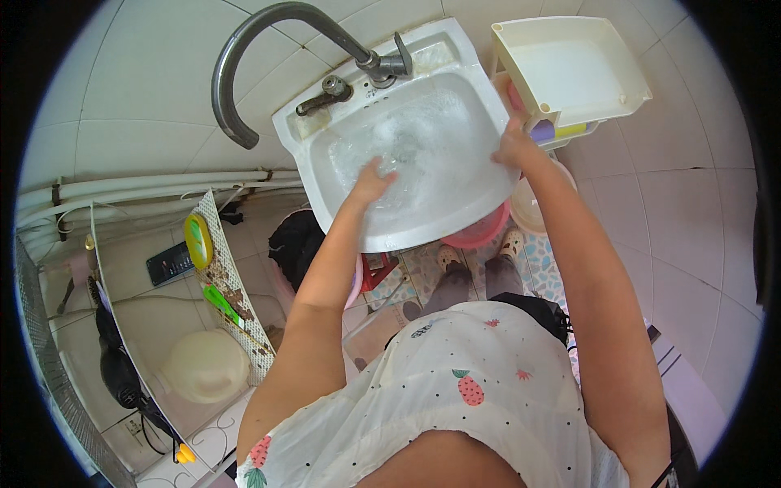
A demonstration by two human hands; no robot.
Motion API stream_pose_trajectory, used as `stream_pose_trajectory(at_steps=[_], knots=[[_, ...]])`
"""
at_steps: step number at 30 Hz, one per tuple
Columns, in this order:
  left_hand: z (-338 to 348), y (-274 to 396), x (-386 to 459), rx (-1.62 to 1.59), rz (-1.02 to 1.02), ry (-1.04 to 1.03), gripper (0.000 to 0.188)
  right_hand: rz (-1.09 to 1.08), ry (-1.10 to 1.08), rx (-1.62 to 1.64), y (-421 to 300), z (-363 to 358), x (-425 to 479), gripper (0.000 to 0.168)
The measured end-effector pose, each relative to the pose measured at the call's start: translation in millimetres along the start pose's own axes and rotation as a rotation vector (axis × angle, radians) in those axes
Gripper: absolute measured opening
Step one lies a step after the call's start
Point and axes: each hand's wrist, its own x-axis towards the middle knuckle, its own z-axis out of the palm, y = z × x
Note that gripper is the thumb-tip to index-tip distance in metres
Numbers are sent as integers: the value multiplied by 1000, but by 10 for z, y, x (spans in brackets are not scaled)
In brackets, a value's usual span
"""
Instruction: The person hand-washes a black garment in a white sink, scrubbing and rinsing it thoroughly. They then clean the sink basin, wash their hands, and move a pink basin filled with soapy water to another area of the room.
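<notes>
A white ceramic washbasin (pixel 421 222) stands before me, with cloudy, sudsy water (pixel 427 140) in its bowl. My left hand (pixel 370 183) is over the left part of the bowl at the water, its thumb and fingers apart and nothing visible in it. At the basin's right edge is my right hand (pixel 517 146), thumb on the bowl side and fingers toward the plastic shelf. Whether it grips the rim cannot be made out. A tall curved faucet (pixel 235 116) with a lever handle (pixel 403 55) rises at the back, beside a smaller old tap (pixel 326 96).
A cream plastic shelf (pixel 573 67) adjoins the basin's right side. Below are a pink tub (pixel 485 229), a pale bucket (pixel 529 204) and black cloth (pixel 296 247). On the left, a rack holds a yellow-green soap dish (pixel 198 241), a phone (pixel 169 263) and a black hair dryer (pixel 119 372).
</notes>
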Motion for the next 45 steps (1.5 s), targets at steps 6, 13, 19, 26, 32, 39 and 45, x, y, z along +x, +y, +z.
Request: stream_pose_trajectory(at_steps=[6, 13, 19, 26, 32, 39, 45], knots=[[-434, 245, -204, -717, -281, 116, 59, 30, 62, 65, 76, -3, 46, 79], [-39, 740, -412, -686, -101, -364, 61, 140, -63, 151, -110, -190, -143, 72], [-427, 760, -18, -626, -194, 91, 58, 47, -25, 87, 165, 47, 179, 70], [312, 300, -121, -361, -240, 263, 69, 87, -33, 55, 52, 99, 230, 71], [-237, 1272, -44, -1130, -170, -91, 50, 77, -24, 106, 29, -62, -37, 74], [56, 98, 770, -586, -395, 554, 57, 53, -16, 43, -11, -14, 1, 73], [330, 1102, 682, -348, -77, 93, 63, 18, -71, 46, 7, -70, -29, 86]])
